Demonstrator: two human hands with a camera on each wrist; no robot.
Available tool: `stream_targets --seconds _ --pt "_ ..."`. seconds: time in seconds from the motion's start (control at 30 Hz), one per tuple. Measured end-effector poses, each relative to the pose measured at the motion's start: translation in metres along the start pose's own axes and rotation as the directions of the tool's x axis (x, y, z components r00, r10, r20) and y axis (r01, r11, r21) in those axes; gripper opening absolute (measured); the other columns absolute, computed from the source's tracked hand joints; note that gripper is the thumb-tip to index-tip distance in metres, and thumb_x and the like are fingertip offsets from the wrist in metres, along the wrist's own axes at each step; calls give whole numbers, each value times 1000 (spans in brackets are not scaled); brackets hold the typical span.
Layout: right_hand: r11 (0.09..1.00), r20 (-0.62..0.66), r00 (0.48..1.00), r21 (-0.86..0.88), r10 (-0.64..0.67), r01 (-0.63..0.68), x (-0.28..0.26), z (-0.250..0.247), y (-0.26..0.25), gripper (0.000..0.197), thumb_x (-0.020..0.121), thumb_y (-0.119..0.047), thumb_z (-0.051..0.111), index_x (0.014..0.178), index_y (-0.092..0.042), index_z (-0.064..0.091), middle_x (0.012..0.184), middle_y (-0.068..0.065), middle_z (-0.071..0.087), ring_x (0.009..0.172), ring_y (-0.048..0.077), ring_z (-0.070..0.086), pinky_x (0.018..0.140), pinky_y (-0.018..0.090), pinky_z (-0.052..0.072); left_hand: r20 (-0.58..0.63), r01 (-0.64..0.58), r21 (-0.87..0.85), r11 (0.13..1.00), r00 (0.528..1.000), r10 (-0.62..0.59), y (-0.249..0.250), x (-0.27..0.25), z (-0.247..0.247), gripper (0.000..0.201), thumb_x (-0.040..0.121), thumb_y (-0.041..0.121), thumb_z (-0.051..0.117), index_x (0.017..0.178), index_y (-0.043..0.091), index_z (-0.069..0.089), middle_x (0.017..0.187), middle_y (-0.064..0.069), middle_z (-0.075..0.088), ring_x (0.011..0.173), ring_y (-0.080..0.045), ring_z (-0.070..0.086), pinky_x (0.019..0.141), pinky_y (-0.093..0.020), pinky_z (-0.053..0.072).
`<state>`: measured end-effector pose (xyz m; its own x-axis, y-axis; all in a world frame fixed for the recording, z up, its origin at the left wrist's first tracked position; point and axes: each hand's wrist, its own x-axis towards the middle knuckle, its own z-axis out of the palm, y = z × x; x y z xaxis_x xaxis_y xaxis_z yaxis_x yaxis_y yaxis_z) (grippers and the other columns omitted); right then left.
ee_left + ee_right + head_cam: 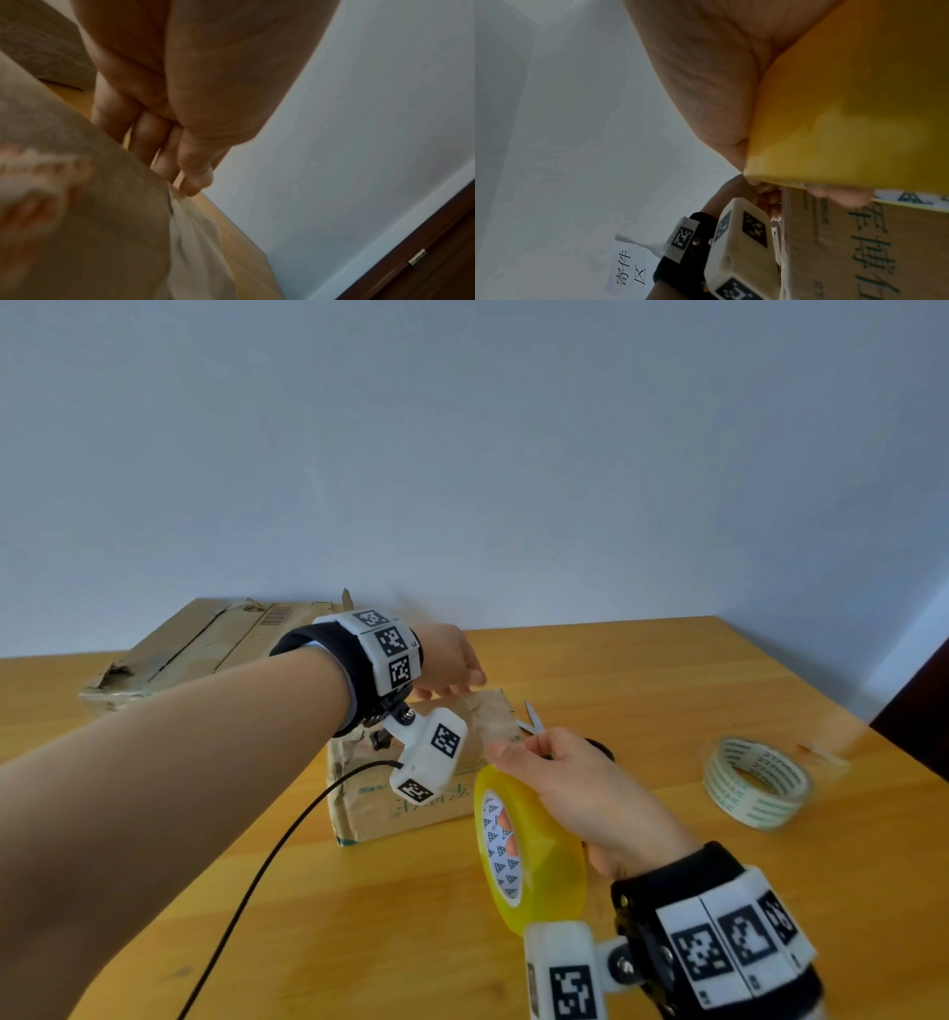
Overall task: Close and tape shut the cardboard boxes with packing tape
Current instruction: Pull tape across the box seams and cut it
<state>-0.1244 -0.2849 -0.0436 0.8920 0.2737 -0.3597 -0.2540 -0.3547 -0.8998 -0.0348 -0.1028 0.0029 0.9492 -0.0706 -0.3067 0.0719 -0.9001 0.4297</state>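
Note:
A small worn cardboard box (411, 806) (854, 253) stands mid-table with its flaps down. My left hand (457, 685) (191, 187) reaches over it and pinches the free end of a clear tape strip (488, 716) (195, 233) at the box's far top edge. The strip runs across the box top to a thick yellow tape roll (534, 855) (847, 101). My right hand (506, 783) grips that roll just in front of the box, thumb on its rim and a fingertip (841, 195) in its core.
A larger battered cardboard box (205, 649) lies at the back left of the wooden table (642, 670). Scissors (534, 719) rest behind my right hand. A second, clear tape roll (760, 783) sits at the right. A black cable (267, 860) crosses the table's front.

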Motion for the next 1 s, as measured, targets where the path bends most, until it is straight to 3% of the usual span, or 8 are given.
stream_targets --seconds 0.07,0.17,0.27,0.37,0.5,0.67,0.87,1.0 --pt "1000 20 1000 21 2 -2 -3 2 -3 64 85 -56 75 111 -1 57 93 27 71 65 31 63 76 52 60 -8 -57 116 992 998 58 0 -10 -7 40 105 31 43 144 25 49 141 4 55 128 -18 52 111 -37 38" --pt "1000 8 1000 5 -8 8 -5 4 -3 93 61 -72 73 111 5 54 87 11 56 74 30 52 83 53 56 81 -111 124 986 992 101 -1 -26 -19 67 100 23 56 155 37 22 160 12 27 146 -16 29 118 -38 24" --pt "1000 -5 1000 13 -13 13 -6 5 -2 87 61 -72 73 116 -7 60 90 10 59 79 28 58 94 67 53 224 -141 146 979 969 106 1 -40 -15 102 86 23 73 156 41 1 166 9 4 151 -19 12 121 -45 17" --pt "1000 -2 1000 10 -12 12 -11 6 -5 74 71 -67 76 115 -9 60 96 17 70 80 30 64 93 68 53 288 -139 340 930 957 37 1 -45 7 125 75 38 83 154 42 -13 164 11 -14 152 -20 5 120 -54 18" --pt "1000 -33 999 -12 -7 6 -13 3 -4 53 89 -54 72 116 -10 60 111 24 73 79 34 71 91 59 58 235 -198 398 896 966 109 -5 -43 28 123 78 39 81 156 32 -14 165 11 -9 152 -12 1 123 -46 13" --pt "1000 -15 1000 30 4 -4 -14 2 -4 32 98 -39 67 114 -11 60 67 3 76 62 24 70 59 32 61 197 -228 386 894 967 162 -8 -41 28 114 82 34 77 157 32 -9 164 16 -10 151 -6 2 123 -40 12" --pt "998 -8 1000 59 19 -19 -18 4 -6 32 98 -37 68 112 -10 59 72 8 76 60 25 69 61 34 62 163 -246 481 842 968 189 -11 -43 40 107 91 49 63 155 25 -20 161 10 -27 151 -12 -13 123 -46 5" --pt "999 18 1000 39 15 -15 -19 5 -11 28 100 -36 66 91 -10 60 78 16 76 68 33 68 72 41 62 148 -264 532 804 964 219 -13 -45 41 100 94 48 59 156 23 -15 162 6 -24 150 -13 -18 121 -56 0"
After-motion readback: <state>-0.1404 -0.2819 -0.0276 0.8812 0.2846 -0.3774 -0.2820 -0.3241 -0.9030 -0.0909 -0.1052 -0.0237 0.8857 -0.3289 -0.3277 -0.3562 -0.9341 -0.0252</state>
